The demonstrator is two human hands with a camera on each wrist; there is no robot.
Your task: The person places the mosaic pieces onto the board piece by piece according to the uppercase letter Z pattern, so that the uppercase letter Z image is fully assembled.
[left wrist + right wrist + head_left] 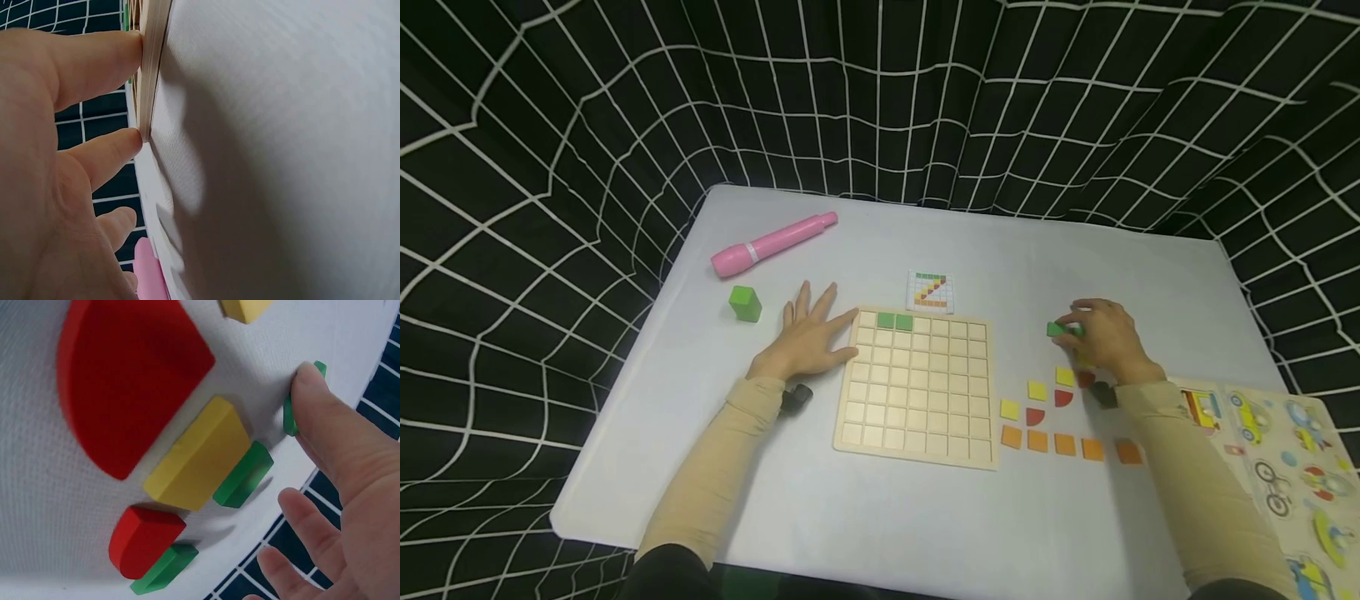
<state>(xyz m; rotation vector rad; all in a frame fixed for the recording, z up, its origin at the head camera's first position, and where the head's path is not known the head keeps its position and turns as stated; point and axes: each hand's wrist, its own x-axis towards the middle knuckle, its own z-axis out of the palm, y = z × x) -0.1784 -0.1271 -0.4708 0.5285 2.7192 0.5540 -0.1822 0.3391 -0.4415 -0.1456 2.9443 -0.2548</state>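
Observation:
On the table lies a light wooden grid board (917, 387) with two green squares (895, 321) in its top row. My left hand (805, 342) is spread at the board's left side; in the left wrist view thumb and a fingertip touch the edge of the board (150, 75). Right of the board, my right hand (1105, 333) pinches a green square tile (1055, 330), partly hidden by the thumb in the right wrist view. Below that hand lie other green tiles (244, 475), a yellow tile (200, 453) and red quarter-round tiles (147, 540).
A small pattern card (931, 292) lies beyond the board. Yellow squares (1037, 391) and a row of orange squares (1064, 444) are to its right. A pink flashlight-shaped object (775, 242) and a green block (745, 303) stand at left. Picture puzzle boards (1262, 450) fill the right corner.

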